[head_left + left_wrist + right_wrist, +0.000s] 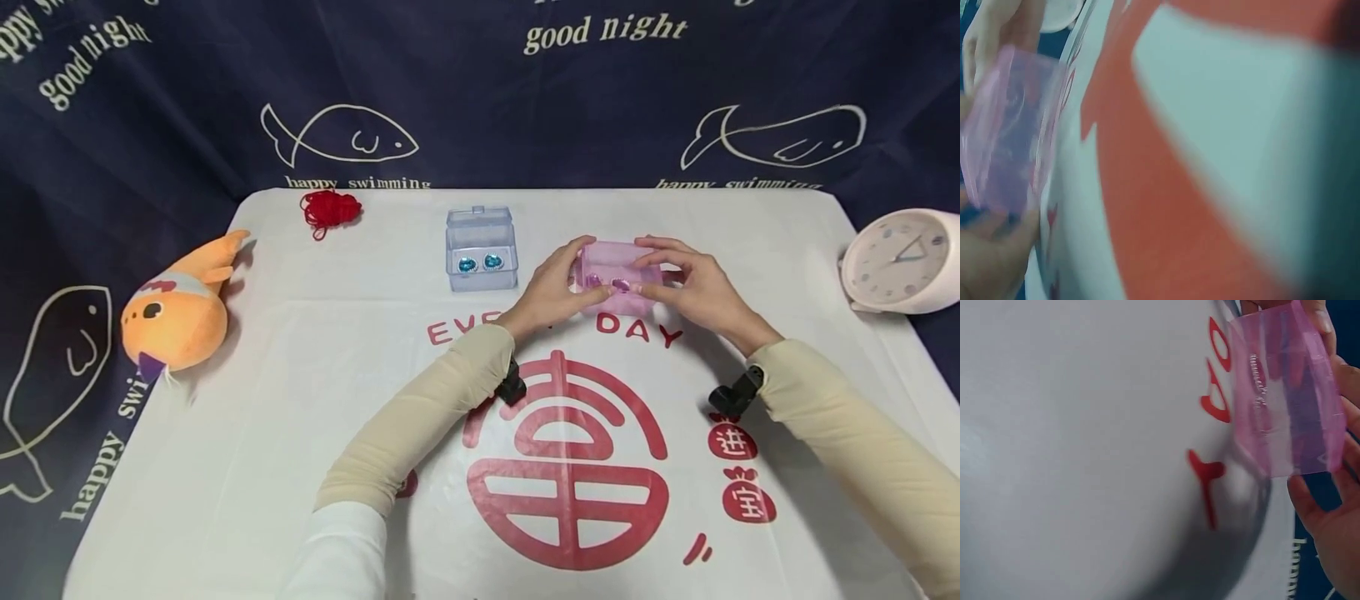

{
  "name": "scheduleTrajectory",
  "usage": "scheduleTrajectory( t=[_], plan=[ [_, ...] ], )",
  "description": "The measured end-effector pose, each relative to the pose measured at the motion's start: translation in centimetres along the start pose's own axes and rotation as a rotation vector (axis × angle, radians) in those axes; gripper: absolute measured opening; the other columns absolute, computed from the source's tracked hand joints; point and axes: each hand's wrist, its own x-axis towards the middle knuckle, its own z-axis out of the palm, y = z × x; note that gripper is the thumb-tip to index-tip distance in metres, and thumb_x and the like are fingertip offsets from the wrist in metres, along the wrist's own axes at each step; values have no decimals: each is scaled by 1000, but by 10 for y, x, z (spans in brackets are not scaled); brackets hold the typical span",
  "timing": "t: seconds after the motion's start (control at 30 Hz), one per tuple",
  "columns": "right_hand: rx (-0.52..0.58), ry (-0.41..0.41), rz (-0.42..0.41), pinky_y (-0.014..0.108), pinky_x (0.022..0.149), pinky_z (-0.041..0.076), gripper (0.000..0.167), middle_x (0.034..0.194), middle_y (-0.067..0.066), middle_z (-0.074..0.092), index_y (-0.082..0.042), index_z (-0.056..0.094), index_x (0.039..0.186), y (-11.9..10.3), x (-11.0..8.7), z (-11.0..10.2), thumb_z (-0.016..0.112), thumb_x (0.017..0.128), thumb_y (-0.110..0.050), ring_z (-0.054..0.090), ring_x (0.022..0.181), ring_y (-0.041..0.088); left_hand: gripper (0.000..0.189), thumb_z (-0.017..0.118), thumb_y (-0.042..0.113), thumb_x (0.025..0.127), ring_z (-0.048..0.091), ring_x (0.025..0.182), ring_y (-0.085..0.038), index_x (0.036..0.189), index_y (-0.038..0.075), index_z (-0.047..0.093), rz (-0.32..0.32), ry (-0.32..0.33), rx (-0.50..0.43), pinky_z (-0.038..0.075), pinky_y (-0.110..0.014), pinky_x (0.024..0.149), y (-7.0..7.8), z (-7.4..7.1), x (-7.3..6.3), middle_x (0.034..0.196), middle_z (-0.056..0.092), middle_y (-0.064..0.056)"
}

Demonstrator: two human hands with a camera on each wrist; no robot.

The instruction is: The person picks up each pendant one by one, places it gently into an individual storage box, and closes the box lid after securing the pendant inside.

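A pink see-through plastic box (617,252) is gripped at its two ends between both hands, at the right back part of the table. Purple gem pieces (621,285) show inside it. My left hand (551,287) holds the left end, thumb along the front and fingers behind. On the other end my right hand (701,287) has its thumb at the front and fingers over the back top edge. In the right wrist view the box (1285,394) shows a row of small clear stones through its wall. To its left stands a blue see-through box (482,279), lid raised, with two blue gems (480,263) inside.
Red yarn (330,209) lies at the back left. An orange plush toy (180,321) sits on the left table edge, a pinkish-white clock (900,260) on the right. A dark curtain (480,83) with fish drawings hangs behind the white printed tablecloth (300,433).
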Motion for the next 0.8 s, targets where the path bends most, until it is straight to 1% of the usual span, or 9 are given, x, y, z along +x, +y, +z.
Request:
scheduleTrajectory(
  t=[0.03,0.13,0.27,0.37,0.47,0.57,0.63,0.73,0.8],
  plan=[
    [-25,15,-18,6,94,37,28,140,10,52,-2,69,108,-2,2,1,74,80,-1,45,131,29,81,71,42,85,41,137,-17,149,16,29,-1,16,23,36,-30,113,2,-1,-3,149,40,-6],
    [-96,108,-67,28,103,41,25,139,12,52,-2,70,105,-15,10,6,72,80,-4,49,126,36,82,70,45,85,29,145,-19,150,15,28,-7,73,76,29,-36,118,13,-12,-15,157,27,-8],
    [-124,240,-70,57,107,36,26,141,16,49,0,67,108,-44,30,15,65,85,-11,44,132,36,79,74,40,83,29,144,-18,147,16,34,2,183,83,31,-39,117,24,-43,-29,156,27,-7],
    [-132,279,-60,54,107,36,29,142,14,49,-1,66,113,-67,50,25,63,88,-15,46,131,33,78,77,34,81,32,142,-18,145,13,37,-1,279,74,32,-36,116,18,-72,-37,155,30,-7],
    [-59,238,4,46,106,43,33,142,12,50,-4,63,121,-87,69,37,60,91,-18,49,130,27,79,79,28,80,37,139,-19,145,10,38,-38,354,18,36,-33,114,2,-97,-46,153,33,-8],
    [87,147,154,39,107,44,39,142,11,51,-7,58,131,-102,88,51,55,96,-24,48,132,22,83,79,25,79,36,139,-19,148,11,34,-123,373,-42,39,-33,112,-17,-112,-55,154,31,-8],
    [220,79,273,37,110,41,43,144,11,49,-8,51,137,-109,99,62,50,99,-28,46,134,21,86,79,24,79,34,141,-21,150,13,31,-186,368,-69,37,-35,113,-30,-117,-59,156,28,-7],
    [376,6,396,38,111,40,47,146,13,46,-7,44,142,-112,114,82,45,101,-29,44,134,24,90,79,24,79,30,144,-27,152,15,26,-259,350,-113,34,-36,116,-46,-120,-63,157,26,-9],
    [400,-31,435,38,111,40,50,148,14,43,-5,39,145,-111,121,95,44,102,-29,43,134,26,90,78,24,81,29,145,-30,152,16,25,-297,341,-182,34,-36,116,-56,-120,-65,157,25,-10]
  ],
)
